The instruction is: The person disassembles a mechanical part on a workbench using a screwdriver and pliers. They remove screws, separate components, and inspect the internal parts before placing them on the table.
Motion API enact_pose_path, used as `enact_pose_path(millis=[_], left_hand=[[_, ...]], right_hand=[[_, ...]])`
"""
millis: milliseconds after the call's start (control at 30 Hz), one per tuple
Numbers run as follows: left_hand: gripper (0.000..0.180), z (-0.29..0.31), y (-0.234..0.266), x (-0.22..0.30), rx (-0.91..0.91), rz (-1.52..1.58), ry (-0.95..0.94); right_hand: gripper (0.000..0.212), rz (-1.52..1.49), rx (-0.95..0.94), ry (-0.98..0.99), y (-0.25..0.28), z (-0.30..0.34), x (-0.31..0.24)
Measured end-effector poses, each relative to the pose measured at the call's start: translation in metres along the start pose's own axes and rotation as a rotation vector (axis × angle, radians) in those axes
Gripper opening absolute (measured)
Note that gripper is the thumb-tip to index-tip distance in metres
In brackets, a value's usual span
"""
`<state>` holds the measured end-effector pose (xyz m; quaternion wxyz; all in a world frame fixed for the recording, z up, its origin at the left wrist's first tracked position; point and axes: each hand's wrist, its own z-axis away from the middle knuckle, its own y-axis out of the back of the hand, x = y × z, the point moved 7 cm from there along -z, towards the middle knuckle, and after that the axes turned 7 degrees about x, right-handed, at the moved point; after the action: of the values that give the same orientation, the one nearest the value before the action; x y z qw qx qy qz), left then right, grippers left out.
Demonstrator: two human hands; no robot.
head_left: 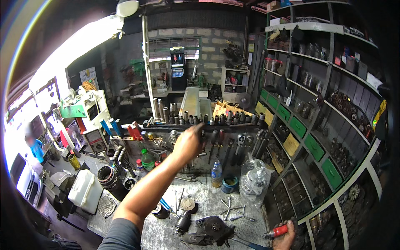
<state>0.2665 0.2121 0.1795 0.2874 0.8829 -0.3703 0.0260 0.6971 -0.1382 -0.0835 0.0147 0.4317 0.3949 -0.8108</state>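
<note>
My left hand (189, 143) reaches out over the bench to the row of metal sockets (206, 118) on the rack. Its fingers are drawn together by the sockets; what they hold, if anything, is hidden. At the lower right edge, my right hand (286, 241) is closed around a red cylindrical tool (280, 231) with a silvery end. To its left on the metal benchtop (166, 233) lies a dark, greasy motor housing (213, 227). A dark cylindrical motor part (183, 221) and a round metal disc part (188, 204) are beside it.
Screwdrivers (213, 139) and pliers hang below the sockets. A water bottle (216, 173), blue-rimmed tub (229, 183), clear plastic bag (254, 179) and three-armed wrenches (230, 208) occupy the bench's right side. Left are a white jerrycan (85, 191) and green-capped bottle (147, 159). Shelves (308, 121) rise at right.
</note>
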Motion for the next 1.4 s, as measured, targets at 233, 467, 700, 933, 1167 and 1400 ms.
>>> enact_pose_path(millis=[233,467,700,933,1167,1400], left_hand=[[0.011,-0.062,-0.115,-0.010,-0.402,-0.786,-0.197],[0.016,-0.028,-0.048,0.024,0.069,-0.073,0.259],[0.022,0.233,-0.003,0.194,-0.543,0.732,0.773],[0.026,0.301,0.026,0.213,-0.363,1.332,1.080],[0.028,0.323,0.060,0.189,-0.405,1.354,1.124],[0.026,0.350,0.063,0.208,-0.421,1.780,1.455]], right_hand=[[0.027,0.045,-0.078,-0.069,0.012,0.014,0.008],[0.044,0.032,-0.103,0.135,-0.001,0.026,-0.046],[0.042,-0.157,-0.367,0.150,-0.068,0.048,-0.068],[0.039,-0.059,-0.665,0.084,-0.166,0.112,-0.015],[0.039,-0.072,-0.720,0.087,-0.190,0.140,0.007],[0.039,-0.116,-0.932,0.040,-0.199,0.162,0.024]])
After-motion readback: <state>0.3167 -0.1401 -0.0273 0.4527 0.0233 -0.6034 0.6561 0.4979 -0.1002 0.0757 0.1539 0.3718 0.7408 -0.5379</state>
